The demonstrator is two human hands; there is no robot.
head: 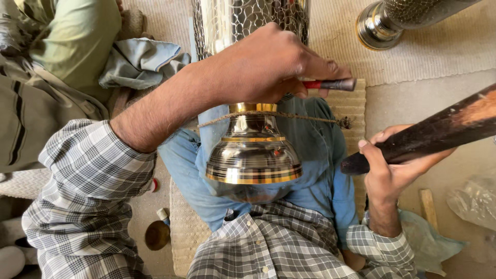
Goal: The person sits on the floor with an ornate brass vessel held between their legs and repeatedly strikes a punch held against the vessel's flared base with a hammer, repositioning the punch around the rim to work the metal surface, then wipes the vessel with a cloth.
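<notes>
Across the lap, on blue cloth: one polished metal vessel, flared foot toward the wearer, banded silver and brass, its hammered body running up out of view. Thin cord stretched across its brass neck.

Left hand: closed over the vessel's upper body, fingers pinched round a short punch tool (red band, dull metal tip pointing right), held just above the cord.

Right hand: wrapped fully round the butt of a dark wooden handle, which slants up to the right edge; its head is out of view.

Second metal vessel, lying on a woven mat at top right, well apart. Another person's green-clad knee at top left, beside crumpled grey cloth. Clear plastic bag on the floor at right.
</notes>
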